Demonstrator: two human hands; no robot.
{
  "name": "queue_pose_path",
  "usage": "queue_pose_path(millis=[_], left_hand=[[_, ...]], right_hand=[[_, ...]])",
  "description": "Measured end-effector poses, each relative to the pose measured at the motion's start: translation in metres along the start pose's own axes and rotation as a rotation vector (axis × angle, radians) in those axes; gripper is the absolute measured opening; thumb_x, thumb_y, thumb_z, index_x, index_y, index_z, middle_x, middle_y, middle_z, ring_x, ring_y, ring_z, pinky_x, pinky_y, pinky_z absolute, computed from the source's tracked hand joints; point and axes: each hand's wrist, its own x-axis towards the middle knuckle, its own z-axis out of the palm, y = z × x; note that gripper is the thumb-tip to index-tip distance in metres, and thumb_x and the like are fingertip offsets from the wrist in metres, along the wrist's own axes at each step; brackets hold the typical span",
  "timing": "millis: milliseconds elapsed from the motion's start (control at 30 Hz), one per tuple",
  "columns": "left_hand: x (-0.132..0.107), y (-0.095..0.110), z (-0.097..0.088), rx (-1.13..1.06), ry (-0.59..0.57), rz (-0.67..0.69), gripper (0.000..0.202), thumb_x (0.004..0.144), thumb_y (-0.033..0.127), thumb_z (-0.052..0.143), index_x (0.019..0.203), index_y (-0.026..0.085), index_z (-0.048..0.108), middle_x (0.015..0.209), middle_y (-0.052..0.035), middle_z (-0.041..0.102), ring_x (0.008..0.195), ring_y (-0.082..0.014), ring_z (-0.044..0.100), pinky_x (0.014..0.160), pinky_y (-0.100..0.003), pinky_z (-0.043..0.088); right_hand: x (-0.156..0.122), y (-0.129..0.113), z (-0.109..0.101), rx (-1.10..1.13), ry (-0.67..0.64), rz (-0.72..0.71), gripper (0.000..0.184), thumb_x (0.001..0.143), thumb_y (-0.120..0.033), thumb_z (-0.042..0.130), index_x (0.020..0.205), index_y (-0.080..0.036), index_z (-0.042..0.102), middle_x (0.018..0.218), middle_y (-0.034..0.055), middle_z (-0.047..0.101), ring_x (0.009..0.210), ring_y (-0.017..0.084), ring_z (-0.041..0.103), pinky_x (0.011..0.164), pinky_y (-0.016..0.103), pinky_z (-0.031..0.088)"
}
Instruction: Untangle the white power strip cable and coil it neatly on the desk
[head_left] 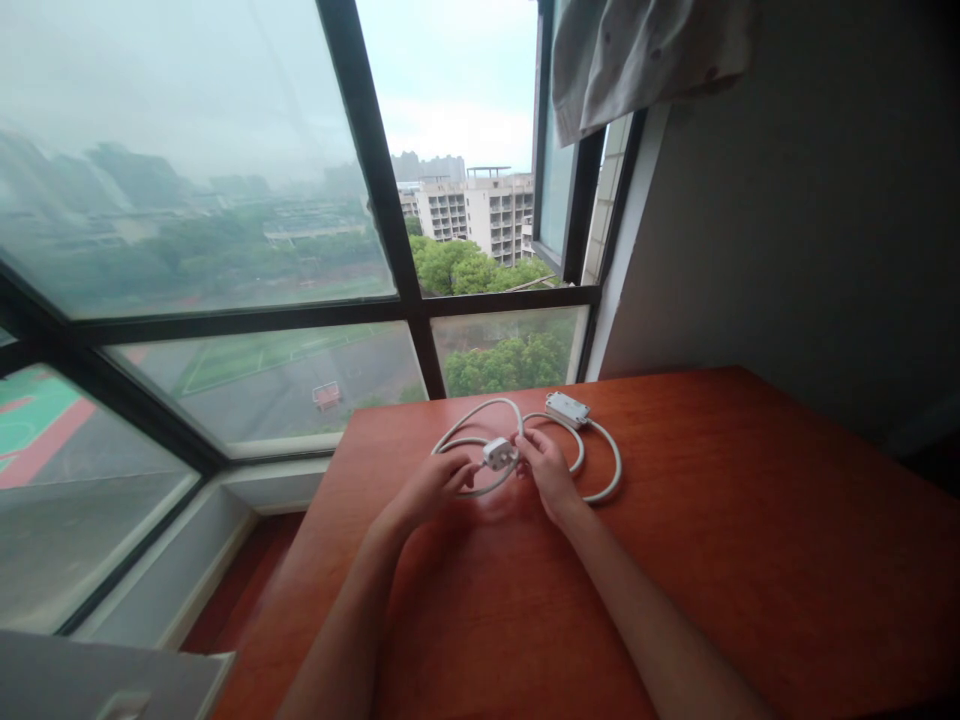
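Observation:
Over a reddish-brown wooden table (480,600), a white power cable (619,465) lies in loose loops. Between my hands is its small white plug (497,453), with its face turned toward me. My left hand (442,482) is closed at the plug's left side, fingers curled and pinching it. On the other side, my right hand (546,465) pinches the cable close to the plug with thumb and forefinger. Some of its fingertips are hidden behind the cable. A white rectangular box (568,408) on the same cable rests on the table behind my right hand.
Dark-framed windows (420,345) run along the table's far and left sides, one pane standing ajar. A pale curtain (645,60) hangs at the upper right beside a grey wall (795,220). White furniture (112,675) stands at the lower left.

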Motion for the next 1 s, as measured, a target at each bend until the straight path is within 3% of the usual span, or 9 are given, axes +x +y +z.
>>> queue_pose_path(millis=[133, 233, 400, 533, 700, 833, 1000], left_hand=[[0.004, 0.008, -0.001, -0.167, 0.212, -0.044, 0.044, 0.092, 0.051, 0.041, 0.070, 0.017, 0.058, 0.063, -0.0041, 0.063, 0.053, -0.0134, 0.057, 0.055, -0.023, 0.041], [0.006, 0.017, 0.002, -0.313, 0.289, -0.111, 0.043, 0.089, 0.057, 0.044, 0.075, 0.017, 0.053, 0.068, -0.0064, 0.068, 0.053, -0.0140, 0.061, 0.053, -0.023, 0.043], [0.009, 0.027, 0.019, -0.554, 0.291, -0.206, 0.041, 0.081, 0.059, 0.054, 0.081, 0.019, 0.047, 0.077, -0.0059, 0.070, 0.065, -0.0182, 0.066, 0.058, -0.027, 0.051], [0.010, 0.032, 0.027, -0.457, 0.367, -0.251, 0.032, 0.083, 0.051, 0.056, 0.081, 0.019, 0.053, 0.077, -0.0059, 0.069, 0.069, -0.0198, 0.066, 0.058, -0.026, 0.050], [0.006, 0.036, 0.020, -0.449, 0.281, -0.243, 0.033, 0.084, 0.049, 0.055, 0.085, 0.017, 0.059, 0.062, -0.0019, 0.061, 0.053, -0.0156, 0.059, 0.047, -0.022, 0.042], [0.004, 0.039, 0.014, -0.441, 0.149, -0.213, 0.036, 0.083, 0.051, 0.056, 0.082, 0.015, 0.060, 0.056, 0.0031, 0.048, 0.042, -0.0081, 0.042, 0.040, -0.019, 0.030], [0.002, 0.045, 0.003, -0.521, 0.065, -0.228, 0.038, 0.079, 0.051, 0.062, 0.077, 0.013, 0.061, 0.060, 0.0017, 0.046, 0.048, -0.0071, 0.037, 0.043, -0.019, 0.027]], right_hand=[[-0.004, -0.005, 0.004, -0.052, 0.051, -0.045, 0.036, 0.075, -0.047, 0.067, 0.092, -0.015, 0.064, 0.062, -0.0021, 0.056, 0.052, 0.010, 0.050, 0.047, 0.022, 0.042], [-0.012, -0.008, 0.012, -0.115, -0.033, -0.092, 0.036, 0.076, -0.047, 0.067, 0.094, -0.016, 0.064, 0.061, -0.0016, 0.056, 0.052, 0.012, 0.053, 0.048, 0.025, 0.046], [-0.028, -0.007, 0.025, -0.352, -0.151, -0.274, 0.029, 0.079, -0.043, 0.066, 0.098, -0.022, 0.067, 0.092, 0.0054, 0.062, 0.062, 0.015, 0.058, 0.051, 0.027, 0.050], [-0.034, -0.007, 0.028, -0.564, -0.170, -0.436, 0.023, 0.082, -0.035, 0.065, 0.103, -0.026, 0.068, 0.105, 0.0075, 0.061, 0.082, 0.021, 0.059, 0.066, 0.031, 0.051], [-0.038, -0.013, 0.026, -0.810, -0.171, -0.491, 0.028, 0.085, -0.035, 0.062, 0.113, -0.027, 0.066, 0.115, 0.0086, 0.058, 0.100, 0.024, 0.058, 0.086, 0.035, 0.048], [-0.040, -0.018, 0.026, -0.976, -0.293, -0.511, 0.030, 0.094, -0.034, 0.047, 0.119, -0.026, 0.062, 0.118, 0.0094, 0.056, 0.105, 0.024, 0.056, 0.091, 0.035, 0.045], [-0.032, -0.014, 0.023, -0.872, -0.341, -0.523, 0.030, 0.095, -0.033, 0.044, 0.119, -0.025, 0.061, 0.116, 0.0081, 0.058, 0.107, 0.021, 0.056, 0.093, 0.034, 0.044]])
